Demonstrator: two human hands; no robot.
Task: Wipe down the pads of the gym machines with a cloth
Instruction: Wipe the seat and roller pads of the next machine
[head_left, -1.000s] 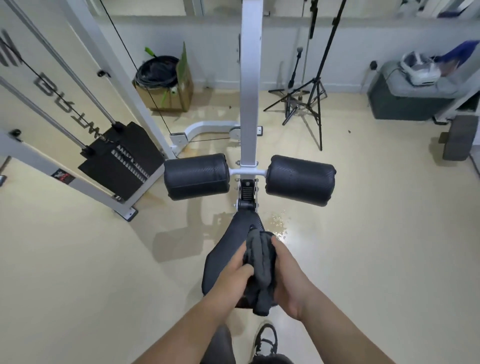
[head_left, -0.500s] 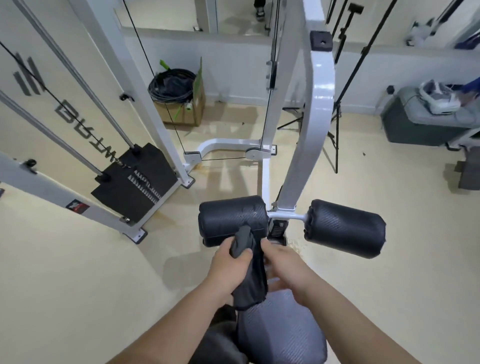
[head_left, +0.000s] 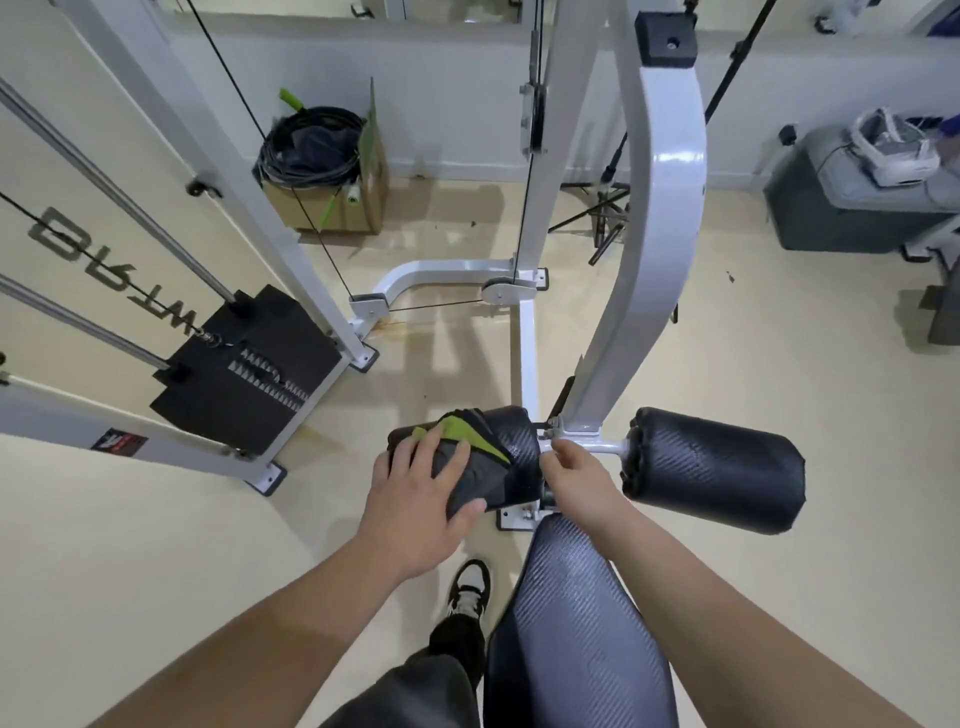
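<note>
Both hands held the bunched cloth (head_left: 475, 467) a moment ago; now the left hand (head_left: 415, 514) presses it flat, fingers spread, over the left pad (head_left: 514, 441), so wiping looks under way. The right hand (head_left: 576, 478) has let go and curls at the bar (head_left: 605, 446); whether it grips is unclear. Far left, a box (head_left: 337, 205) holds coiled cables (head_left: 311, 145).

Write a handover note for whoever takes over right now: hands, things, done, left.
Left hand: flat on the cloth, pressing it onto the left pad.
Right hand: fingers curled at the bar between the pads; a firm grip does not show.
Right pad: no cloth on it. Seat: nearest the body, under the right forearm.
Done: cloth is on the left pad; which pads are already wiped does not show.
Left: wipe round the left pad, then the right pad, probably the seat too.
</note>
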